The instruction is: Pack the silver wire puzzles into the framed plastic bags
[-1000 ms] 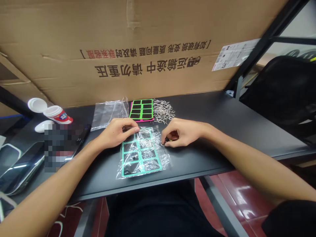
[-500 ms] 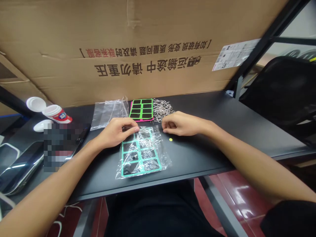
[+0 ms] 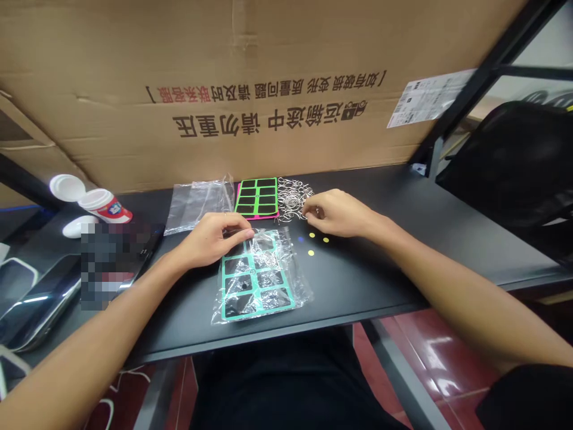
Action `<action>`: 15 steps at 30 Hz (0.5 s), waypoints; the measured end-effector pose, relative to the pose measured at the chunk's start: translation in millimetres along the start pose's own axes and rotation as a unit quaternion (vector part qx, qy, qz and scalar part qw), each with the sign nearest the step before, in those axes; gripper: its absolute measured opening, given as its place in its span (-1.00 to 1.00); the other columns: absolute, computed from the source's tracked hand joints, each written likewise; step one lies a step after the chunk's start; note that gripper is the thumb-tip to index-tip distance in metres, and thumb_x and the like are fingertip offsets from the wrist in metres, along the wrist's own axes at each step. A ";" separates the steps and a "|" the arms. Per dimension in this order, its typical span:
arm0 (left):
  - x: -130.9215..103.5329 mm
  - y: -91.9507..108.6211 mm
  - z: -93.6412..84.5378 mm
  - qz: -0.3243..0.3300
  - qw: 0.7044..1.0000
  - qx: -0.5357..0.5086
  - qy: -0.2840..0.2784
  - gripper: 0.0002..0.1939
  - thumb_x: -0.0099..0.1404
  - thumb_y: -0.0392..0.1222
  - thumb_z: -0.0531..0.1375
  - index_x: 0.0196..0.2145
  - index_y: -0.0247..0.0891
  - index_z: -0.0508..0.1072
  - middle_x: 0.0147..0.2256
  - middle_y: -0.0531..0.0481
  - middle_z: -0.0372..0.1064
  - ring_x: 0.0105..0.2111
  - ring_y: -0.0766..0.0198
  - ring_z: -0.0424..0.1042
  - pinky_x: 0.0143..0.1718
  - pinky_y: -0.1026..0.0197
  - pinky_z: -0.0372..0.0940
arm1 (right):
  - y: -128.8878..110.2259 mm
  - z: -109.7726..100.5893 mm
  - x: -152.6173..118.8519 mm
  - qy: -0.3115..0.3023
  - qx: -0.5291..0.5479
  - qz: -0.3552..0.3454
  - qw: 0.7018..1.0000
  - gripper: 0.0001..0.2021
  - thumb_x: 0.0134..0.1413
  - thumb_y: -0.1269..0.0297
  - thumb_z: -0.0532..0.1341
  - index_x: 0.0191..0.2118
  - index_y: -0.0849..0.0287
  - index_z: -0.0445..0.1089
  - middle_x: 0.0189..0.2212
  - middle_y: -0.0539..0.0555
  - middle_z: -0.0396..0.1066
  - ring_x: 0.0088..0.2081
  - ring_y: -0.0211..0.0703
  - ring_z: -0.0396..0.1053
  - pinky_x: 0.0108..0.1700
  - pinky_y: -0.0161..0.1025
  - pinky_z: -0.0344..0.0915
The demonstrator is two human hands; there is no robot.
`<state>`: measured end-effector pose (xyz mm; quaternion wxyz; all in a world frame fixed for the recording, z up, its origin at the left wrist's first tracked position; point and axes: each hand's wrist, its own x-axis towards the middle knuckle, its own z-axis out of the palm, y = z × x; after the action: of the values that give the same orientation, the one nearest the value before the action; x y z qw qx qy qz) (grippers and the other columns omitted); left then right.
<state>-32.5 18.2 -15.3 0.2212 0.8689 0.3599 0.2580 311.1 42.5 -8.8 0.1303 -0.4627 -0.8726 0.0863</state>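
My left hand [image 3: 219, 239] pinches the top edge of a clear plastic bag [image 3: 301, 280] that has a teal-framed card [image 3: 253, 276] inside. My right hand [image 3: 333, 214] is closed at the right edge of a pile of silver wire hooks [image 3: 293, 200]; whether its fingertips grip one is too small to tell. Below it lie several small discs, among them a yellow disc [image 3: 311, 252] and a blue disc [image 3: 300, 239]. Left of the hooks, a green-framed card [image 3: 257, 197] rests on a pink one.
An empty clear bag [image 3: 192, 206] lies behind my left hand. At the left are a red and white cup [image 3: 107, 206], white lids and dark glossy devices. A large cardboard sheet [image 3: 277, 48] stands along the back of the black table [image 3: 371, 286].
My right hand has moved slightly up and right towards the hooks' right side. More discs now show on the table where it was. My left hand keeps its place on the bag.
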 end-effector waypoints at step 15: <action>-0.5 -0.6 -0.8 0.001 1.000 0.000 -0.003 -0.71 0.55 0.05 0.27 -0.21 -0.19 0.65 -0.27 0.01 0.61 -0.29 0.23 0.53 -0.20 0.18 0.35 | 11.2 11.5 6.1 0.103 0.015 0.059 0.993 -0.91 0.31 0.31 0.23 -0.18 0.11 0.51 -0.28 0.09 0.63 -0.32 -0.05 0.48 -0.21 -0.17 0.25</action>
<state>-33.7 18.3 -15.1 0.2220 0.8700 0.3587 0.2551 313.1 53.4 -21.9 0.2215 -0.5178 -0.8242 0.0587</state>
